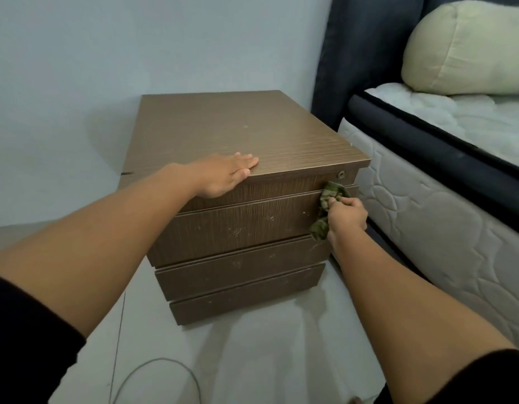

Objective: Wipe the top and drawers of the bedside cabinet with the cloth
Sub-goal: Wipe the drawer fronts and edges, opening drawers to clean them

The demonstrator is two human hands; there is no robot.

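Observation:
The brown wood-grain bedside cabinet point(240, 132) stands against the pale wall, with several shut drawer fronts facing me. My left hand point(226, 176) lies flat on the front left edge of its top, fingers straight. My right hand point(347, 218) grips a crumpled green cloth point(329, 199) and presses it against the right end of the upper drawer front point(246, 228), just below the small round lock point(342, 174). Pale specks mark the drawer fronts.
A bed with a white quilted mattress point(427, 217), a dark headboard point(366, 53) and a cream pillow point(468, 51) stands close on the cabinet's right. A thin grey cable point(165, 371) loops on the light floor in front.

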